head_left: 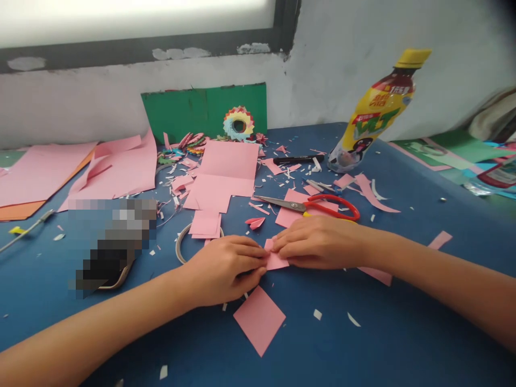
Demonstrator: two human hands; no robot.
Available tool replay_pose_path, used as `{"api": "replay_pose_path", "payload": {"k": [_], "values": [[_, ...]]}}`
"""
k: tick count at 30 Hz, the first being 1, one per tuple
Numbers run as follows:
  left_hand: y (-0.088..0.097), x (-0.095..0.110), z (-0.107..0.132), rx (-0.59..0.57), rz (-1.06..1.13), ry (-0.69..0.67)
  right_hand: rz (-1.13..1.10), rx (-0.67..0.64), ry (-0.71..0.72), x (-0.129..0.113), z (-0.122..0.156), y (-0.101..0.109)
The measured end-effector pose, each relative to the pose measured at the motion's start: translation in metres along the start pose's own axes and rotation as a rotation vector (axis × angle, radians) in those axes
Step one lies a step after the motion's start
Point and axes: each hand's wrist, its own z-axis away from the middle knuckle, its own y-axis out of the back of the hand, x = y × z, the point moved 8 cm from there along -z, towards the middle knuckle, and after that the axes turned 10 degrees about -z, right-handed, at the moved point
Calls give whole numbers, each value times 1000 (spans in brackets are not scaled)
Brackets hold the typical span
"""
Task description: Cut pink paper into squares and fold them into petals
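Together, the left hand and right hand grasped a small pink paper by its left and right sides on the blue table; a pink square lay nearer, scissors farther right.

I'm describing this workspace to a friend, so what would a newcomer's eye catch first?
Probably the bright yellow bottle at the back right of the blue table. Next, the left hand and right hand on a small pink paper in the middle. Then the multicoloured ring in front of the green board at the back.
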Motion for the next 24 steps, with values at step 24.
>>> {"api": "replay_pose_path", "payload": {"k": [24], "values": [[-2, -14, -2, 62, 158, 165, -360, 277, -487, 26, -10, -4]]}}
